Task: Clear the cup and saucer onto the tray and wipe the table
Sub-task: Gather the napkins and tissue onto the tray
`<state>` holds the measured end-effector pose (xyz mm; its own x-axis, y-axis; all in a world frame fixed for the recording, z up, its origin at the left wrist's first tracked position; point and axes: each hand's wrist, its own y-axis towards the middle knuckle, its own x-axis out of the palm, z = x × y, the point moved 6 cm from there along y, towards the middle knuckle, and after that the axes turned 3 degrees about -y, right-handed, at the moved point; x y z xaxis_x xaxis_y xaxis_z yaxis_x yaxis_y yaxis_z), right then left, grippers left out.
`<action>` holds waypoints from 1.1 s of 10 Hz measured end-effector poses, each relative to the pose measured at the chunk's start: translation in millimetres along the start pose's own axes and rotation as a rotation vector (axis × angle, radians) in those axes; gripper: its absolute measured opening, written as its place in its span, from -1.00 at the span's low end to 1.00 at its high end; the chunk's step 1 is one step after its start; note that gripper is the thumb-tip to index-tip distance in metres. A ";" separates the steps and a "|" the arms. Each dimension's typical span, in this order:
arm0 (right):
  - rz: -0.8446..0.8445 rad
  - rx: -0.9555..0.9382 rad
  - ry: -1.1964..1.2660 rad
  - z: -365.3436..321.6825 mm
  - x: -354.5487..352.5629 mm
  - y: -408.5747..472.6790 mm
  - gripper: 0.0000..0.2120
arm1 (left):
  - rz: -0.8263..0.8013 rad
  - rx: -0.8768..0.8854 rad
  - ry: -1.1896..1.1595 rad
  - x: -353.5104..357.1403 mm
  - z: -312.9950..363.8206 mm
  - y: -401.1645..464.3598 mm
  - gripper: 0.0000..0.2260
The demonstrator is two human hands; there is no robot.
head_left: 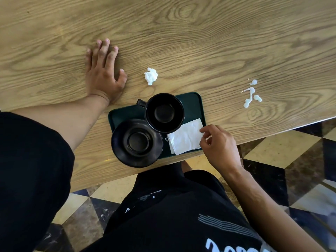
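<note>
Looking down from the head camera, a big wooden bench (181, 42) fills the top of the view. A dark green tray (192, 104) sits at the near edge of the bench. A black cup (164, 113) stands upright on the tray, with its handle pointing to the far left. A black saucer (137, 143) lies just beside the cup, at the near left corner of the tray, and part of it hangs over the tray's edge. A flat white napkin (185, 137) lies on the near right part of the tray, touching the cup.

The right hand (221, 145) is at the right edge of the napkin. Its fingers (206, 129) are curled and pinch the napkin's far right corner.

The left hand (103, 73) rests flat on the bench, well to the left of the tray. Its fingers (104, 50) are straight, spread wide and hold nothing.

A small crumpled white tissue (151, 76) lies on the bench between the left hand and the tray. A white spill (251, 94) sits on the bench, well off to the right of the tray.

Below the bench is a checkered floor (291, 160).
</note>
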<state>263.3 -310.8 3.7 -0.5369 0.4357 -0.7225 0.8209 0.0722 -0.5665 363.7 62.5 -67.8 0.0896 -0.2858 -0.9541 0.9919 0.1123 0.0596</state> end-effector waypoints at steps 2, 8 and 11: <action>0.016 -0.011 0.078 -1.2 12.0 -5.0 -0.78 | -0.002 -0.001 0.003 0.9 -1.0 0.2 -0.45; 0.019 -0.275 -0.147 -30.4 47.0 -7.9 -0.57 | 0.000 0.006 -0.002 0.2 -1.4 0.6 -0.44; 0.055 -0.259 -0.179 -32.9 59.6 -11.9 -0.48 | 0.004 0.012 -0.003 0.1 -0.9 0.6 -0.44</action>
<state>227.9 -256.2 -19.6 -0.4975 0.2821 -0.8203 0.8594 0.2890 -0.4218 364.3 63.3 -68.2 0.0941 -0.2882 -0.9529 0.9925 0.1024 0.0671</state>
